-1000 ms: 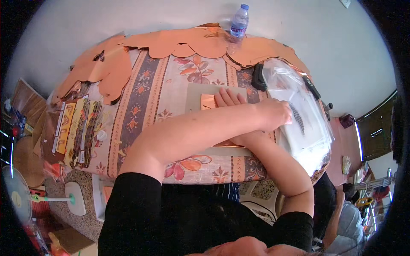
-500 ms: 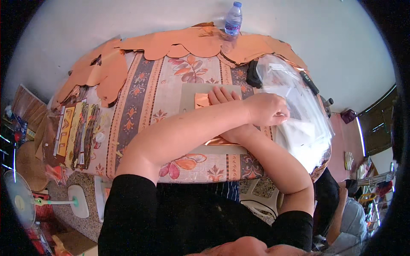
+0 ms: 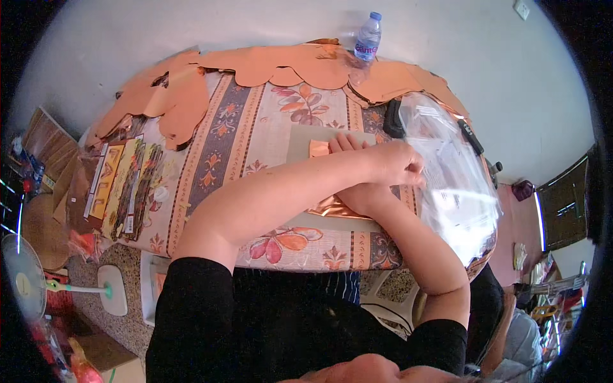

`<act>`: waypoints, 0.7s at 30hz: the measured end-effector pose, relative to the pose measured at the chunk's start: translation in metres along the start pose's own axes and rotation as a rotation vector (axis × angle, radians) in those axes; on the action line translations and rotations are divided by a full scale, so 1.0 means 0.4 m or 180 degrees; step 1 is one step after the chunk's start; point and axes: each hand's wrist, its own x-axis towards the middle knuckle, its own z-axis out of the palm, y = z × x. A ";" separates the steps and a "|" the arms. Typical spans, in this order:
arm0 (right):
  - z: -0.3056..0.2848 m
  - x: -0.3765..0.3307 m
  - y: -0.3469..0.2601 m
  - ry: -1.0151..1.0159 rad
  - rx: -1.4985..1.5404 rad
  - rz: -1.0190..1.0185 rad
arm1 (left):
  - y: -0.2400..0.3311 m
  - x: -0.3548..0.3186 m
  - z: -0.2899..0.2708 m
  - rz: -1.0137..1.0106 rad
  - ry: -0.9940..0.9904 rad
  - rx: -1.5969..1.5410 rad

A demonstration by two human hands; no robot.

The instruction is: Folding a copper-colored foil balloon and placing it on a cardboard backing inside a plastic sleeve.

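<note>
A copper-coloured foil sheet (image 3: 318,149) lies on a grey board (image 3: 301,138) at the middle of the table. My right hand (image 3: 348,143) rests flat on the foil, fingers stretched out. My left forearm crosses over it and hides much of the foil. Beyond the right wrist, my left hand (image 3: 397,164) is curled closed near the pile of clear plastic sleeves (image 3: 447,172); what it holds, if anything, is hidden. Wrinkled foil shows below the left forearm, beside the right wrist.
Scalloped orange-copper sheets (image 3: 268,64) line the far edge, with a water bottle (image 3: 368,37) behind. Patterned strips (image 3: 121,188) lie at the left on the flowered tablecloth (image 3: 281,246). A black object (image 3: 394,119) sits by the sleeves. A fan (image 3: 29,281) stands lower left; another person (image 3: 520,332) is lower right.
The whole view has shifted, so the table appears farther right. My left hand, still closed, has moved left relative to the board. My right hand stays flat on the foil.
</note>
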 end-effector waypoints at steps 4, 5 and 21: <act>0.009 -0.009 0.010 0.0032 0.0381 0.0024 | 0.029 -0.016 -0.055 -0.0102 0.0851 0.0034; -0.014 -0.002 0.006 0.0034 0.0385 -0.0004 | 0.037 -0.025 -0.093 -0.0078 0.0970 0.0416; -0.009 0.002 0.003 0.0445 0.0577 0.0208 | 0.105 -0.770 -0.343 -0.1421 0.0746 0.1088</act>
